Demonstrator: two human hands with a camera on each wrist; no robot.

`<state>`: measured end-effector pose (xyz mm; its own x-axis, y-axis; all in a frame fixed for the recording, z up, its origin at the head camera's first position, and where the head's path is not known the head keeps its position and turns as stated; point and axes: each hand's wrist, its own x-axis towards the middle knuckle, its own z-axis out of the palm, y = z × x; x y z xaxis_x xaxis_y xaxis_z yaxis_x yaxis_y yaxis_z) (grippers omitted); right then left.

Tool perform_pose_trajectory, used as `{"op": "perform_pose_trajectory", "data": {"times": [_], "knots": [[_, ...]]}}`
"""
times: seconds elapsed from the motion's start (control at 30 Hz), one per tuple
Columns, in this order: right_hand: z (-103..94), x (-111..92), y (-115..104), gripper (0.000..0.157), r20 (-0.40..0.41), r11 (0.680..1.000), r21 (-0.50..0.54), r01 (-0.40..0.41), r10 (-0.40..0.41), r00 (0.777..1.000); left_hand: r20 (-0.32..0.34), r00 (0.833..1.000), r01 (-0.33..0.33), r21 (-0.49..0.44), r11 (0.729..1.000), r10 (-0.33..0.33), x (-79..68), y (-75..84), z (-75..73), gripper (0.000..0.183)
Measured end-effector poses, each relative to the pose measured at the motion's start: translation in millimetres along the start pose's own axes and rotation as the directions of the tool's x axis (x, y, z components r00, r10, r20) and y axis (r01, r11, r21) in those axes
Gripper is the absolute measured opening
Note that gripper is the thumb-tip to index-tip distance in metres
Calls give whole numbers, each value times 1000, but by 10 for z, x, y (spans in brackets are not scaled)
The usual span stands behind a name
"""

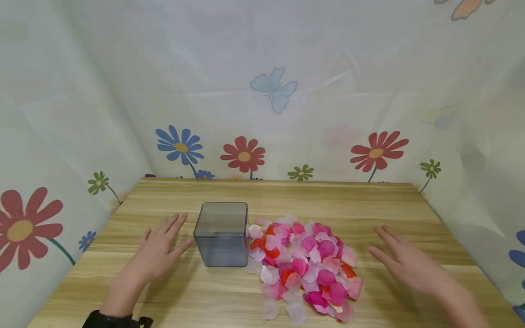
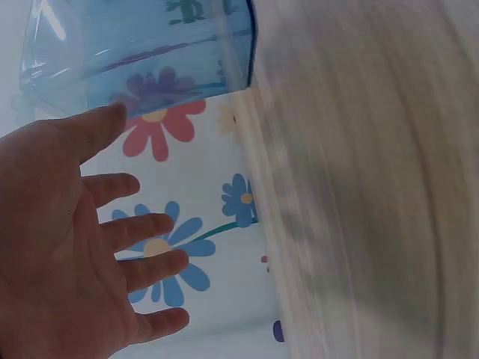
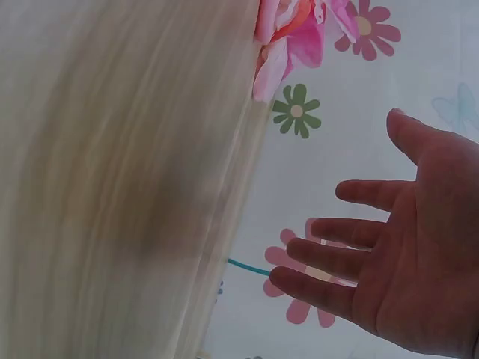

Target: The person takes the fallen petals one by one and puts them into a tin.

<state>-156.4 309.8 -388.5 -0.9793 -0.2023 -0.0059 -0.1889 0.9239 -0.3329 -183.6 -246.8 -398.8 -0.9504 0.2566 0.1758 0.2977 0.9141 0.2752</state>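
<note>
A clear, square plastic box [image 1: 221, 248] stands upright on the table, left of a heap of petals [image 1: 303, 264] in pink, white and red. My left hand [image 1: 157, 250] is just left of the box, fingers spread and holding nothing. In the left wrist view, the thumb of the left hand [image 2: 67, 239] overlaps the lower edge of the bluish box [image 2: 142, 56]. To the right of the petals is my right hand [image 1: 414, 264], its fingers extended. The right wrist view shows the right hand [image 3: 404, 247] with a bare palm, apart from the petals [image 3: 292, 45].
The wood-grain table [image 1: 328, 200] reaches back to a white cloth [image 1: 205, 59] printed with flowers and butterflies. This cloth also hangs along both sides. A dark cuff [image 1: 116, 320] wraps the left wrist. A few loose petals lie at the heap's near edge.
</note>
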Motion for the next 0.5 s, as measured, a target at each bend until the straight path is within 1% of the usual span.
{"op": "perform_pose_trajectory", "data": {"times": [0.1,0.17,0.23,0.3,0.4,0.5], "knots": [[1,33,-64,78,-7,1000,0,11,-12,1000,-2,999,-34,-17,999,34,16,16,-19,67],[5,54,-96,76,-19,1000,-1,31,-31,999,19,998,-56,-37,998,56,23,19,-35,69],[8,75,-127,75,-24,999,-1,39,-39,999,59,995,-70,-67,995,74,25,29,-63,73],[14,93,-159,77,-17,999,0,38,-38,999,112,990,-70,-92,993,80,26,37,-86,78],[24,110,-204,80,-10,999,5,40,-40,999,193,978,-49,-143,988,76,35,54,-108,88],[34,128,-248,81,-8,999,6,51,-51,999,237,969,-24,-187,982,69,61,65,-103,98]]}}
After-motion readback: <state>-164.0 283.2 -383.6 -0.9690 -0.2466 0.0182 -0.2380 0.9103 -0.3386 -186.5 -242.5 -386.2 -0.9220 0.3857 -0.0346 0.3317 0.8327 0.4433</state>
